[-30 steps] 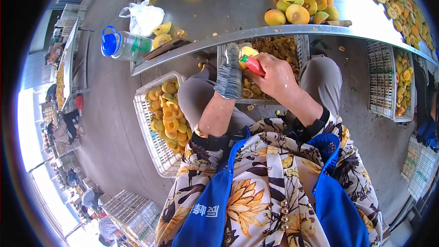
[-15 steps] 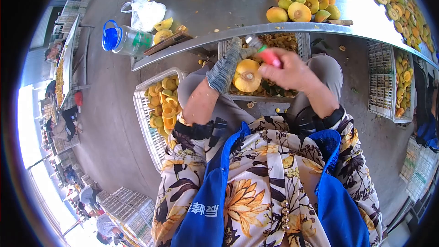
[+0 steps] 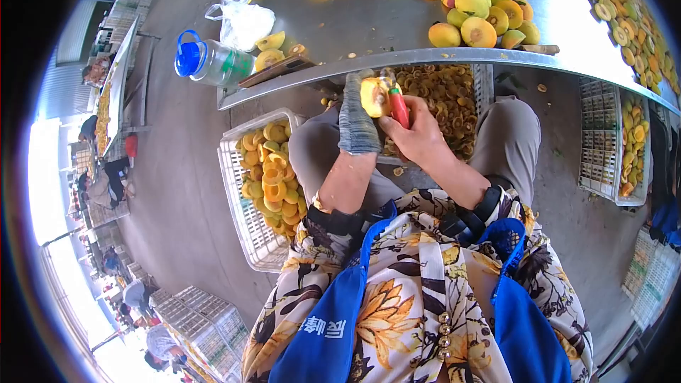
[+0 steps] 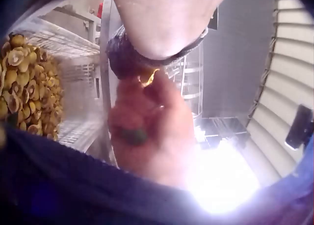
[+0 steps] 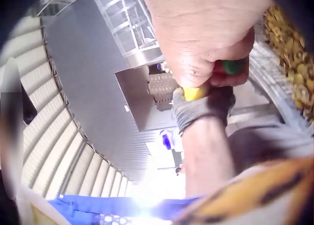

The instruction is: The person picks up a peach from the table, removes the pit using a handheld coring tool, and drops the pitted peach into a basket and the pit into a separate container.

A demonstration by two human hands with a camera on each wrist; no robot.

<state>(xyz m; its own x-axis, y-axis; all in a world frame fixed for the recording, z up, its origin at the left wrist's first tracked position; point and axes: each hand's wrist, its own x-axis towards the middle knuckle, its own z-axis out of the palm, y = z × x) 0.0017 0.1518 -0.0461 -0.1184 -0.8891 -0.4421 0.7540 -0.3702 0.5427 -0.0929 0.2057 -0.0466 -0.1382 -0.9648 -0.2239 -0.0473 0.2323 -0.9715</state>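
In the head view my left hand [image 3: 357, 120], in a grey striped knit glove, holds a yellow peach half [image 3: 374, 98], its cut face showing. My bare right hand [image 3: 420, 133] grips the red handle of a pitting tool [image 3: 399, 108] with a green collar; its metal end is at the fruit's right edge. Both hands are close together over a crate [image 3: 484, 85] of brown-yellow scraps at the table edge. From the right wrist, a bit of yellow fruit [image 5: 194, 93] shows between the right hand and the glove [image 5: 203, 109]. The right hand hides much of the fruit in the left wrist view.
Left of the knees stands a white crate [image 3: 241, 202] of hollowed halves. The metal table [image 3: 355, 21] carries peach halves [image 3: 479, 31], a blue-lidded bottle [image 3: 216, 62], a plastic bag [image 3: 245, 23] and a wooden-handled tool [image 3: 540, 49]. Another fruit crate [image 3: 596, 135] is at right.
Half a second ago the tool was raised off the peach half, whose cut face and stone faced up. Now the tool is back at the fruit, which is raised and tilted in the glove.
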